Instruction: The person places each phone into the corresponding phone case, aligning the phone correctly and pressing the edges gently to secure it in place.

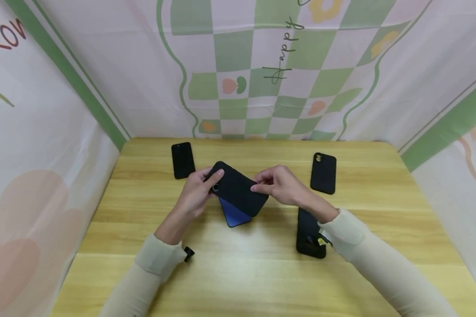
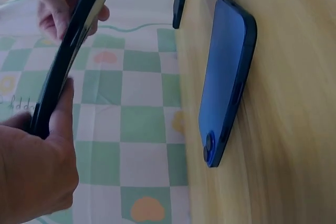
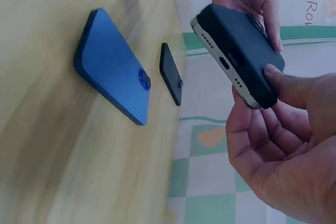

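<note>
head view: the printed fabric backdrop is largest, standing along three visible sides of one wood-grain table, probably to screen it off. two cream sleeves reach in over the tabletop, one per arm. of the two hands, the left hand pinches the camera end of one black phone case, thumb laid on its back; the right hand pinches the opposite end, thumb above and fingers curled below. inside that case sits one pale-edged phone, its charging-port edge showing beyond the case. the pair is held tilted, raised off the table between both hands; gripping opposite ends likely keeps it steady and lets thumbs and fingers press against each other.

on the tabletop, four more pieces lie flat and apart, seemingly spread so each can be picked up singly: one blue smartphone, back up, partly hidden below the held pair; one black smartphone at the far left; one spare black case at the far right; and one black slab partly under the right forearm, phone or case i cannot tell. smallest is one round camera ring on the held case.
</note>
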Demonstrator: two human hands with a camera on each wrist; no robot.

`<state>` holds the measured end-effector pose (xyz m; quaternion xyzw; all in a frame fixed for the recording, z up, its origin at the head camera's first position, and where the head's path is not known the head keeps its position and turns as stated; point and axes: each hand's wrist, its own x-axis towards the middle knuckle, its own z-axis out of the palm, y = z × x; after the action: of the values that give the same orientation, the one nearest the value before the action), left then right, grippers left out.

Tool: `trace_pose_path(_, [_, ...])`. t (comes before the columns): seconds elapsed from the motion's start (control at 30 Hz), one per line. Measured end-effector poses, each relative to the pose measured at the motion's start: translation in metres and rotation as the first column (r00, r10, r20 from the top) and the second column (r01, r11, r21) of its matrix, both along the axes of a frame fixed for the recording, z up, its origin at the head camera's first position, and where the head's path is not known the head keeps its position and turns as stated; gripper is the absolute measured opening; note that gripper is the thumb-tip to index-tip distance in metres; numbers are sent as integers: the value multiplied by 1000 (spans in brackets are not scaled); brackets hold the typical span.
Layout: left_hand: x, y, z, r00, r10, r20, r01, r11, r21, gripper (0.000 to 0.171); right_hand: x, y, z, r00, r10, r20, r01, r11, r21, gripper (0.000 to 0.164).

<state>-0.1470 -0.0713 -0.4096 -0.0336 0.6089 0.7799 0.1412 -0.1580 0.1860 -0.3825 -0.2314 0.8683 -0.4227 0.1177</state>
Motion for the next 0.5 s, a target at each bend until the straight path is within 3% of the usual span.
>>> trace_pose_path(0.17, [-1, -1, 0, 998, -59, -15, 58, 997, -57, 27, -3, 2, 1, 1000, 20, 1, -20, 1000, 12, 5])
trace_pose_path(0.33, [0, 1, 2, 998, -28, -56, 24, 998, -57, 25, -8, 6, -2, 999, -22, 43, 24, 999, -33, 11])
trace_pose_path(0.5, [1, 3, 3, 998, 22, -54, -25, 998, -52, 25, -11, 11, -4, 993, -58, 100, 66, 995, -78, 16])
